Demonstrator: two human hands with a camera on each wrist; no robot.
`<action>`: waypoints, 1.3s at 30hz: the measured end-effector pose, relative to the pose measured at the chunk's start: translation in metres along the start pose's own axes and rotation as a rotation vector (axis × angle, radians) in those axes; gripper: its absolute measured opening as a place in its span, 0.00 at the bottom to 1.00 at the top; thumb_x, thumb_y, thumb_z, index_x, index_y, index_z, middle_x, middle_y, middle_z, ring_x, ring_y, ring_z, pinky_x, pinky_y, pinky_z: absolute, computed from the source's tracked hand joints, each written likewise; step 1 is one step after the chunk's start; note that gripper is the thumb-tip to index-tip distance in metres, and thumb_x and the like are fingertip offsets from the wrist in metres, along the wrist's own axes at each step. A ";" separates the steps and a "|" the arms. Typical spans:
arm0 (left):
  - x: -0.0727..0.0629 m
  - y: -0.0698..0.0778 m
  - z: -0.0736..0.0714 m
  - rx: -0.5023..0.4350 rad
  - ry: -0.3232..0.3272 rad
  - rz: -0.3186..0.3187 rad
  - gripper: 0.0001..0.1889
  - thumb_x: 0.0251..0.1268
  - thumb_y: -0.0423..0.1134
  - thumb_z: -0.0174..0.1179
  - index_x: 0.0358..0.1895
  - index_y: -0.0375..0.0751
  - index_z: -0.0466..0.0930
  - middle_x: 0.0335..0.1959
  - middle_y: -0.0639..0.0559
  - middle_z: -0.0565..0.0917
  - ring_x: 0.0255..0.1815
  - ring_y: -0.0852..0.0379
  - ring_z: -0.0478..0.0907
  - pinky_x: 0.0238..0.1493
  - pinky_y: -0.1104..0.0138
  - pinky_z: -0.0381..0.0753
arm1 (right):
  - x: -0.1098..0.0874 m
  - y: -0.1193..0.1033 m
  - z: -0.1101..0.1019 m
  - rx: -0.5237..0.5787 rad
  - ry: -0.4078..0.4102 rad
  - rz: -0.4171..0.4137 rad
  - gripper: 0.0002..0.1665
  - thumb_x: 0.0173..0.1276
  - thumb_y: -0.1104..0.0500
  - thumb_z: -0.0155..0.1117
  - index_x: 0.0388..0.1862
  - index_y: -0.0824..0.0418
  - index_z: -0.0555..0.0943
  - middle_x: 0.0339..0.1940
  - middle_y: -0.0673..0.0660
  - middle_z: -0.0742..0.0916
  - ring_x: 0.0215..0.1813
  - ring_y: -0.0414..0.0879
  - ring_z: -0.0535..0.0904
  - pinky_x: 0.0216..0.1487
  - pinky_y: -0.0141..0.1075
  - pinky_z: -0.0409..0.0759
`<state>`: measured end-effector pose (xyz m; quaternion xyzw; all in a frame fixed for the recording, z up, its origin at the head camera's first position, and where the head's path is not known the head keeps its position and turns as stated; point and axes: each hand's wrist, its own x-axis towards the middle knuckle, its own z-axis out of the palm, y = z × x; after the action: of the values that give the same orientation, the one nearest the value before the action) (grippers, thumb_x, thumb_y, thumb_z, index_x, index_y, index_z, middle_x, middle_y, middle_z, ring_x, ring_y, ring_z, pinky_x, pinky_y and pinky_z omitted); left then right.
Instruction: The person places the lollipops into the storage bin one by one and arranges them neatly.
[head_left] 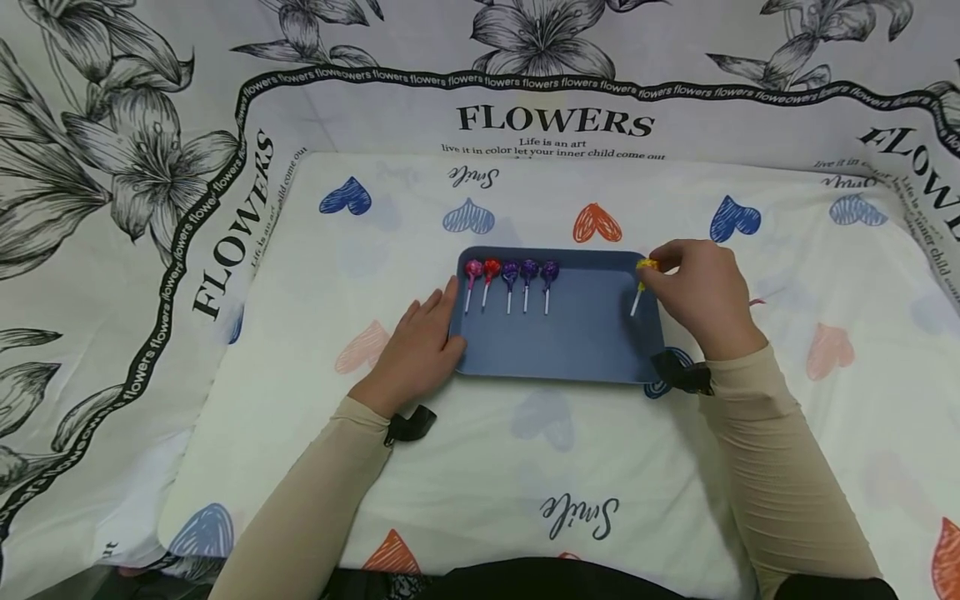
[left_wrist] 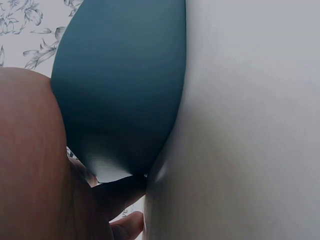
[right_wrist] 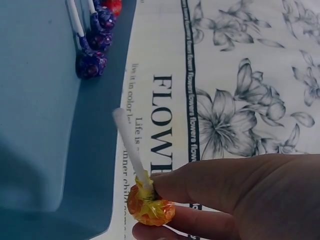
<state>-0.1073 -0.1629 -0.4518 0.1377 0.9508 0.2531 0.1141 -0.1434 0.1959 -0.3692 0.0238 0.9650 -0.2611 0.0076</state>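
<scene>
A blue rectangular tray (head_left: 585,342) lies on the cloth. Along its far side, toward the left, a pink lollipop (head_left: 473,269), a red lollipop (head_left: 491,268) and three purple lollipops (head_left: 529,271) stand in a row, sticks toward the person. My right hand (head_left: 701,287) pinches a yellow-orange lollipop (right_wrist: 151,206) by its wrapped head at the tray's far right corner, its white stick slanting over the tray. My left hand (head_left: 420,354) rests against the tray's left edge with fingers extended; in the left wrist view the tray's side (left_wrist: 120,90) is close to the fingers.
Under the tray spreads a white cloth (head_left: 450,475) printed with hearts and "Smile". Beyond it shows a floral cloth (head_left: 375,112) with a black lettered border. Dark straps (head_left: 411,425) sit at the wrists. A small reddish stick-like thing (head_left: 757,301) shows just right of the right hand.
</scene>
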 end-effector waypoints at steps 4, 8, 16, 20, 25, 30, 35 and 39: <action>0.000 0.000 -0.001 0.002 0.003 0.000 0.42 0.76 0.45 0.43 0.88 0.47 0.35 0.86 0.47 0.53 0.88 0.48 0.45 0.86 0.50 0.38 | 0.002 -0.003 0.002 0.003 -0.013 -0.001 0.23 0.74 0.49 0.66 0.54 0.66 0.89 0.50 0.67 0.90 0.46 0.61 0.84 0.29 0.45 0.76; -0.001 0.000 -0.002 -0.003 0.002 -0.001 0.42 0.76 0.45 0.43 0.88 0.47 0.35 0.86 0.47 0.53 0.88 0.48 0.45 0.86 0.50 0.38 | 0.004 -0.006 0.005 0.011 -0.019 -0.010 0.22 0.73 0.50 0.67 0.53 0.65 0.90 0.49 0.66 0.90 0.47 0.60 0.84 0.31 0.46 0.77; -0.002 0.002 -0.003 -0.001 -0.001 -0.004 0.42 0.76 0.45 0.44 0.87 0.47 0.35 0.86 0.47 0.53 0.88 0.48 0.45 0.86 0.51 0.38 | 0.008 -0.015 0.013 0.046 -0.027 -0.029 0.21 0.71 0.49 0.72 0.52 0.64 0.90 0.46 0.65 0.91 0.50 0.61 0.82 0.34 0.47 0.78; 0.001 0.002 -0.001 0.001 0.002 0.003 0.42 0.76 0.45 0.43 0.87 0.48 0.35 0.86 0.48 0.53 0.88 0.48 0.46 0.86 0.51 0.39 | 0.010 -0.016 0.014 0.041 -0.010 -0.049 0.21 0.69 0.50 0.73 0.50 0.64 0.91 0.45 0.66 0.92 0.50 0.60 0.83 0.33 0.46 0.78; 0.002 0.002 0.000 0.003 0.004 0.005 0.42 0.75 0.46 0.42 0.87 0.48 0.36 0.86 0.48 0.53 0.88 0.49 0.46 0.86 0.51 0.39 | 0.012 -0.018 0.017 0.056 -0.010 -0.069 0.20 0.69 0.50 0.75 0.50 0.64 0.91 0.46 0.66 0.91 0.51 0.60 0.83 0.37 0.49 0.78; 0.001 0.001 0.000 0.007 0.003 0.000 0.42 0.75 0.46 0.42 0.87 0.49 0.35 0.87 0.49 0.52 0.88 0.49 0.46 0.86 0.52 0.38 | 0.015 -0.025 0.025 0.062 -0.019 -0.090 0.20 0.69 0.50 0.75 0.50 0.65 0.91 0.46 0.65 0.91 0.52 0.60 0.82 0.42 0.53 0.80; 0.001 0.001 0.000 0.010 0.003 -0.006 0.42 0.75 0.46 0.43 0.87 0.49 0.35 0.87 0.50 0.52 0.88 0.49 0.45 0.86 0.52 0.38 | 0.015 -0.032 0.033 0.051 -0.026 -0.105 0.19 0.69 0.51 0.75 0.48 0.64 0.91 0.44 0.64 0.92 0.48 0.59 0.83 0.38 0.50 0.77; 0.001 0.000 0.000 0.010 0.004 -0.004 0.42 0.76 0.46 0.43 0.87 0.49 0.35 0.87 0.49 0.52 0.88 0.49 0.46 0.86 0.52 0.38 | 0.017 -0.035 0.036 0.048 -0.033 -0.107 0.18 0.69 0.51 0.75 0.48 0.64 0.91 0.44 0.64 0.92 0.47 0.59 0.83 0.36 0.49 0.77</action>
<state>-0.1077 -0.1626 -0.4519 0.1358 0.9525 0.2485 0.1122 -0.1622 0.1480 -0.3828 -0.0320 0.9580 -0.2847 0.0090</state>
